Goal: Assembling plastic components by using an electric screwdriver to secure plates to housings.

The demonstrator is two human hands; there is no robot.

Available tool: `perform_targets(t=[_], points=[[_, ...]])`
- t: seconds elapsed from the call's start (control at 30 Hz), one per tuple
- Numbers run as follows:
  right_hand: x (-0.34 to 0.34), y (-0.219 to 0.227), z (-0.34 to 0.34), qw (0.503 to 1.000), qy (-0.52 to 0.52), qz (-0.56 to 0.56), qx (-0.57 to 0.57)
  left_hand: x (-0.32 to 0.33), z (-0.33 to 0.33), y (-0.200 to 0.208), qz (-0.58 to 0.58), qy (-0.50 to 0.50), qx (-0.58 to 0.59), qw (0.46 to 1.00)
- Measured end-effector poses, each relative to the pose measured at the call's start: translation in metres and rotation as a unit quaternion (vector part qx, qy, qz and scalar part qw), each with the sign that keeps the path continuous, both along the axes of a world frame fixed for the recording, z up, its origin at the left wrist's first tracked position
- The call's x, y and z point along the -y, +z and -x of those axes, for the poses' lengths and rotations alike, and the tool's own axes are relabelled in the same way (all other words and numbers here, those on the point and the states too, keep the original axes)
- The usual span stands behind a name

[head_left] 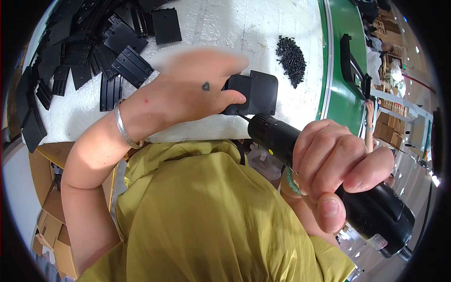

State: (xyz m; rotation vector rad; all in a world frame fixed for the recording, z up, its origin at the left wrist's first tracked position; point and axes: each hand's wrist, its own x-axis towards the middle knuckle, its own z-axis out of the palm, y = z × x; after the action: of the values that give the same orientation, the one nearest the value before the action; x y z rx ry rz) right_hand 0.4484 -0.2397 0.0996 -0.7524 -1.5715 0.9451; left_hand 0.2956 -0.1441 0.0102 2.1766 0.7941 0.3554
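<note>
Two hands work at the bench (263,28) edge; the right hand (336,164) is fisted around a black electric screwdriver (329,174), tip angled up-left into a black plastic part (258,91); the left hand (188,91), wrist bent, clasps that part; a screw pile (291,54) lies beyond.

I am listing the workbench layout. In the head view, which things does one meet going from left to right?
Pile of black plastic plates → left hand → black part it holds → heap of small black screws → right hand gripping the electric screwdriver.
</note>
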Motion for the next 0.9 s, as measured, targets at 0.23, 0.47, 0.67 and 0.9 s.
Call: perform_targets(t=[0.23, 0.47, 0.67, 0.9], points=[[-0.003, 0.003, 0.009, 1.000, 0.011, 0.015, 0.026, 0.002, 0.000, -0.002, 0.006, 0.008, 0.016, 1.000], [-0.005, -0.001, 0.010, 1.000, 0.001, 0.019, 0.012, 0.002, 0.001, 0.000, 0.021, 0.005, 0.002, 1.000], [-0.006, 0.002, 0.010, 0.999, 0.000, 0.019, 0.029, -0.002, -0.002, -0.001, 0.019, 0.006, 0.005, 1.000], [0.014, 0.025, -0.006, 0.981, -0.035, -0.003, -0.191, -0.004, 0.002, 0.001, 0.003, 0.063, 0.097, 0.993]])
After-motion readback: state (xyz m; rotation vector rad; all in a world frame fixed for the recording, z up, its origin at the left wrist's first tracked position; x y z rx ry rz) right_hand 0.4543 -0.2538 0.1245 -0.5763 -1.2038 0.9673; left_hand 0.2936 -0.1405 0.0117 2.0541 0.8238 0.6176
